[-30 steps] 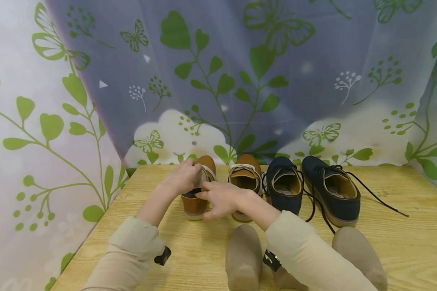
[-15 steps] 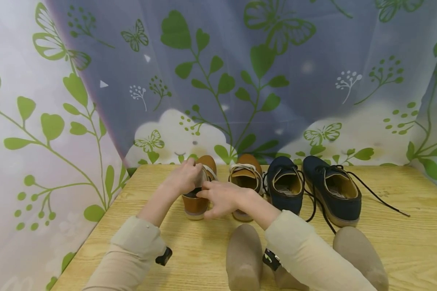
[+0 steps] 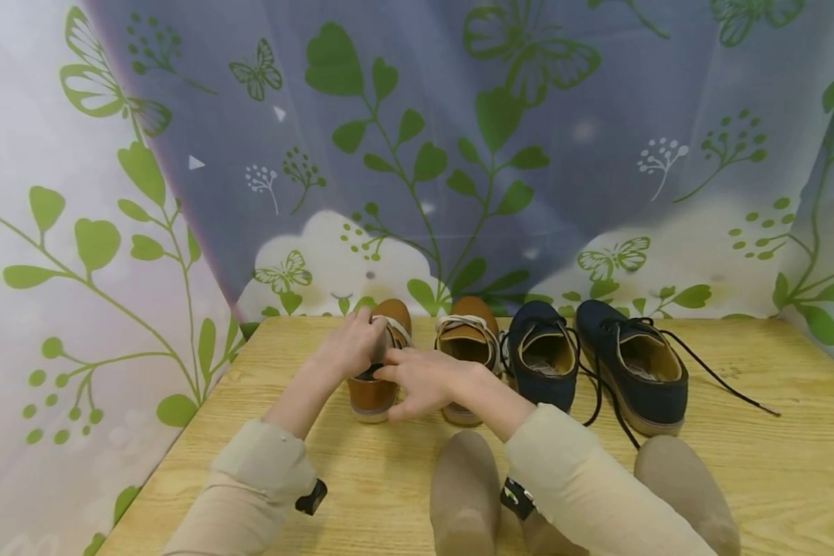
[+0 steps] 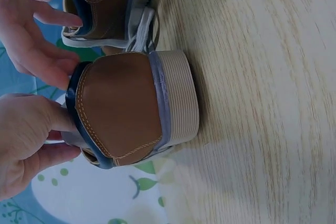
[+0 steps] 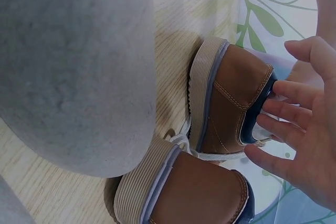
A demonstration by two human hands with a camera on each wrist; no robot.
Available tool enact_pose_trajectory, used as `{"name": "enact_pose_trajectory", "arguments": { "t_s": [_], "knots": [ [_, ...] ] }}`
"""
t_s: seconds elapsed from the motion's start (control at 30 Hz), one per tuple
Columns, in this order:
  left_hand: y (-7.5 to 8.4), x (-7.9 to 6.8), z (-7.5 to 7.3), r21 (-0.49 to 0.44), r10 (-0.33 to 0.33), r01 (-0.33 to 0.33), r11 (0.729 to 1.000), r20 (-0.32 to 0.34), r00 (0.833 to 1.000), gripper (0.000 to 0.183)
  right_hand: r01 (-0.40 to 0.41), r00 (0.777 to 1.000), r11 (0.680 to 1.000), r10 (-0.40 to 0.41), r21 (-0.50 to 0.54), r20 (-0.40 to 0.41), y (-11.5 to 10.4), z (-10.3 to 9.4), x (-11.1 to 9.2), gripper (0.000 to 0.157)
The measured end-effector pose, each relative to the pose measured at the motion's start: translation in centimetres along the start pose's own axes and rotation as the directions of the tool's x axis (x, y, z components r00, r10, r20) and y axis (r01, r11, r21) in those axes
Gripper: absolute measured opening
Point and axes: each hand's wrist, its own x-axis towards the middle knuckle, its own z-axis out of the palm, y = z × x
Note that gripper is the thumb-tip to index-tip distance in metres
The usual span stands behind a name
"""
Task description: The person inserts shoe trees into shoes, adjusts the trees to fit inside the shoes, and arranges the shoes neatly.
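Observation:
A brown lace-up shoe with a dark collar and ridged pale sole stands at the left of a row, heel toward me. At its opening my left hand pinches a flat grey piece between thumb and finger; I cannot tell what it is. My right hand reaches in from the right with fingers spread, its fingertips right at the collar. In the left wrist view, the shoe's heel faces the camera. A second brown shoe with pale laces stands beside it, partly hidden by my right hand.
Two navy shoes with dark laces stand to the right; one loose lace trails across the wooden tabletop. Rounded taupe suede-like shapes lie in front, one partly under my right sleeve. A printed cloth hangs behind.

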Motion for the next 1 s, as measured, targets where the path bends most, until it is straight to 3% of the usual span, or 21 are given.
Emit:
{"name": "enact_pose_trajectory", "arguments": {
  "t_s": [0.5, 0.73, 0.87, 1.0],
  "knots": [
    [0.1, 0.0, 0.7, 0.029, 0.003, -0.002, 1.0, -0.043, 0.999, 0.041, 0.026, 1.0, 0.999, -0.027, -0.037, -0.012, 0.0, 0.0, -0.1, 0.059],
    [-0.4, 0.2, 0.9, 0.041, 0.066, -0.063, 0.997, -0.066, 0.996, 0.037, 0.017, 1.0, 0.999, -0.018, -0.051, -0.006, 0.0, 0.0, -0.1, 0.059],
    [-0.9, 0.3, 0.7, 0.031, 0.114, -0.112, 0.993, -0.101, 0.988, 0.026, 0.014, 1.0, 0.998, -0.014, -0.058, 0.0, 0.0, 0.0, -0.1, 0.061],
    [-1.2, 0.4, 0.4, 0.049, 0.123, -0.118, 0.992, -0.128, 0.984, 0.017, 0.008, 1.0, 0.998, -0.008, -0.061, 0.01, 0.0, 0.0, 0.0, 0.062]
  ]
}}
